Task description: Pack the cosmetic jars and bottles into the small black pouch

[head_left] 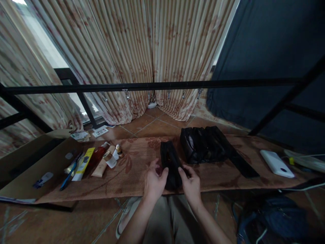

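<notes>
A small black pouch (170, 162) lies on the brown flowered cloth (137, 169), near its front edge. My left hand (154, 181) grips the pouch's near left side with curled fingers. My right hand (191, 183) pinches its near right side. A larger black mesh organiser bag (205, 144) lies unfolded just behind and to the right, with a long black flap (241, 162) stretching right.
Toiletries lie at the left: a blue toothbrush (69, 173), a yellow packet (83, 162), an orange bottle (98, 154), a tan tube (103, 166) and a small vial (119, 150). A white power bank (276, 163) sits at the right. A black bar (152, 86) crosses ahead. A dark backpack (274, 217) rests on the floor.
</notes>
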`<state>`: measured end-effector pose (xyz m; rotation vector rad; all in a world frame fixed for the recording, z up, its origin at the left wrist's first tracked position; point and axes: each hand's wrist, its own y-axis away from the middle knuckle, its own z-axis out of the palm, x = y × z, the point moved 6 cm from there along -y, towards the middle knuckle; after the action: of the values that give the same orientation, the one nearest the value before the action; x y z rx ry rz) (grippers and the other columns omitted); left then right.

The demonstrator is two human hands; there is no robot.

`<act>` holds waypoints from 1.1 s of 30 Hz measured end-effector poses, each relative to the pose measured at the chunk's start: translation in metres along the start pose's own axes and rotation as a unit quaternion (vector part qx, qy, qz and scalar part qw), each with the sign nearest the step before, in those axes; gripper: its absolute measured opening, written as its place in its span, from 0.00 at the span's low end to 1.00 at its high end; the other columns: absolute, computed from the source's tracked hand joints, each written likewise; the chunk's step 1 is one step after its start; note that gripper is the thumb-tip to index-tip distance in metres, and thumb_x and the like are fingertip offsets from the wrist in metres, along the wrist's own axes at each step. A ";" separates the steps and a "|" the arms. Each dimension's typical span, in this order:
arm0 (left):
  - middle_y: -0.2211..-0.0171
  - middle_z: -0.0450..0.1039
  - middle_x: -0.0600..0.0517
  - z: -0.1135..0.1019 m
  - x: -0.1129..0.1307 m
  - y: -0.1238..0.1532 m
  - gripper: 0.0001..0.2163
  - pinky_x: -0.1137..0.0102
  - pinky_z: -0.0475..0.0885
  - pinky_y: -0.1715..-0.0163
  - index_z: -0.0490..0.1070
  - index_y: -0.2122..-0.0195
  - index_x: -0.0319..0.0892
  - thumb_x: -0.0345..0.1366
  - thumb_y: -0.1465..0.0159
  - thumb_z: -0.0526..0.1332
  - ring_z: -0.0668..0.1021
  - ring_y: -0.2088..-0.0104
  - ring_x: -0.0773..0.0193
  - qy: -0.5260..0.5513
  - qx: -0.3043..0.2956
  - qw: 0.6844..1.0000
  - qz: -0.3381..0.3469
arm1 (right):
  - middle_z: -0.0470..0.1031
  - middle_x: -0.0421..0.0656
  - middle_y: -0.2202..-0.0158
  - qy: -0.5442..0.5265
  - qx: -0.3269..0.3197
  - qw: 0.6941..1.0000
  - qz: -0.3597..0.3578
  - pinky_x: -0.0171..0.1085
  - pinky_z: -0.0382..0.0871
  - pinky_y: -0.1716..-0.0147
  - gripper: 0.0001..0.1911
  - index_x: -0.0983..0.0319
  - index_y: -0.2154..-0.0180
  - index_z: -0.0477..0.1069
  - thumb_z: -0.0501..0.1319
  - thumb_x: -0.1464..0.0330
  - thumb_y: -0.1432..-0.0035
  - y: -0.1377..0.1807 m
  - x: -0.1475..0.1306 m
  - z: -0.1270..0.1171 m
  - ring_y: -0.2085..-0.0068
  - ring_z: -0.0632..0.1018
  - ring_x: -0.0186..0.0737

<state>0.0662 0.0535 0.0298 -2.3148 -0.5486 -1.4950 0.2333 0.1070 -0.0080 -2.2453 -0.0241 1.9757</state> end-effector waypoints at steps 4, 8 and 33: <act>0.64 0.71 0.50 -0.001 0.007 0.004 0.26 0.69 0.69 0.66 0.61 0.45 0.43 0.45 0.44 0.60 0.74 0.68 0.64 -0.005 0.018 1.000 0.012 | 0.75 0.48 0.62 0.056 -0.004 0.997 -0.044 0.40 0.70 0.65 0.22 0.64 0.56 0.71 0.59 0.57 0.49 -0.011 -0.011 -0.006 0.64 0.75 0.43; 0.63 0.71 0.50 -0.005 0.004 0.016 0.21 0.69 0.69 0.62 0.64 0.47 0.44 0.41 0.42 0.58 0.74 0.65 0.64 0.008 0.027 0.999 0.027 | 0.69 0.48 0.51 0.131 -0.068 0.979 -0.143 0.44 0.68 0.55 0.17 0.59 0.56 0.73 0.57 0.63 0.48 -0.015 -0.028 0.002 0.52 0.72 0.45; 0.50 0.66 0.39 -0.206 -0.160 -0.027 0.23 0.61 0.65 0.51 0.60 0.45 0.34 0.36 0.42 0.55 0.69 0.49 0.51 -0.365 0.271 0.876 -0.163 | 0.77 0.48 0.64 0.280 -0.119 0.946 -0.115 0.42 0.68 0.66 0.24 0.63 0.54 0.73 0.54 0.59 0.49 -0.012 -0.003 0.007 0.64 0.76 0.49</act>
<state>-0.1695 -0.0427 -0.0337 -2.3009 -1.4015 -0.3837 0.2268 0.1191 -0.0042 -2.7242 -0.4573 1.2215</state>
